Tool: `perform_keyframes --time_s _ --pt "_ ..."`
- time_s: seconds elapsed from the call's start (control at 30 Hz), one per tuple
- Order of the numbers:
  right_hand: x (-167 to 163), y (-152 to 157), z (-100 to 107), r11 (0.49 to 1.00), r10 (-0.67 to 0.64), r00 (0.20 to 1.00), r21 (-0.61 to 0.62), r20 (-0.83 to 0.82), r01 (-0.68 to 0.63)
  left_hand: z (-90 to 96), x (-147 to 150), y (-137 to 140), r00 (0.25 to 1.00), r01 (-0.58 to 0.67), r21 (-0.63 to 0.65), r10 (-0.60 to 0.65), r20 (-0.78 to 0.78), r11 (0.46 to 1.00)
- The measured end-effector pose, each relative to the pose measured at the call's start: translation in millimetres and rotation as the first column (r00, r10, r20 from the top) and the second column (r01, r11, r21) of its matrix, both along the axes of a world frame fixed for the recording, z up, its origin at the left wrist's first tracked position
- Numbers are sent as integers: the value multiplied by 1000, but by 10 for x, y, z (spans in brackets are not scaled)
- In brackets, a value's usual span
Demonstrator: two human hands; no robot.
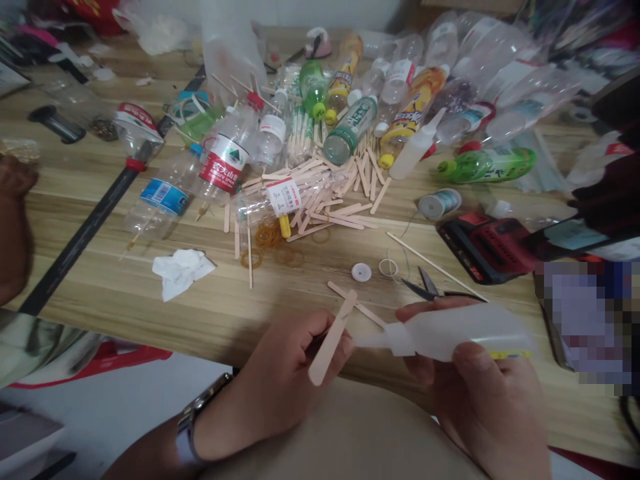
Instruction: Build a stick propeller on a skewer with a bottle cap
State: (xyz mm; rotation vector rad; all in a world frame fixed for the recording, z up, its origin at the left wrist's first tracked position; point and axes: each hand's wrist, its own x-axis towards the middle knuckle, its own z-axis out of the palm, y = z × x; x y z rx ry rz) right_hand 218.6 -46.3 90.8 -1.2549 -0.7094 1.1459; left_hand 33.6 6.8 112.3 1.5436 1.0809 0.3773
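My left hand [295, 367], with a watch [203, 403] on its wrist, is closed on a flat wooden craft stick [331, 343] near the table's front edge. A glue bottle [460, 330], white and translucent with a long nozzle, lies sideways in my right hand [490, 393]. Its nozzle tip points left and ends right beside the stick and my left fingers; whether they touch I cannot tell. Another craft stick [370, 313] rests on the table just beyond my hands. Scissors [430, 288] lie behind the glue bottle, partly hidden by my right hand.
A heap of craft sticks [350, 220], rubber bands [270, 240] and several plastic bottles [225, 160] fill the table's middle and back. To the right are a thread spool [440, 202] and a red-black power tool battery [480, 247]. A crumpled tissue [183, 270] lies left. Another person's arm [15, 227] is at the left edge.
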Motion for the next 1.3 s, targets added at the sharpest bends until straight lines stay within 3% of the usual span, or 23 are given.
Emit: perform_keyframes --time_s 0.27,0.5,0.77,1.0,1.3 --pt "5 6 -8 1000 -7 997 -19 -72 5 -1 -5 7 1000 0 -7 0 5 1000" --pt "-22 87 32 994 -102 986 -58 -129 95 -9 -26 -49 996 -71 140 78 -43 988" --pt "21 21 -32 997 -30 982 -68 -188 18 -112 -53 -116 997 -63 123 68 -41 990" --pt "-32 56 10 997 -61 980 -64 -192 50 -102 -42 -108 996 6 320 21 -81 947" --pt "-43 82 38 987 -66 962 -158 -264 24 -23 -28 -56 996 65 223 -75 37 973"
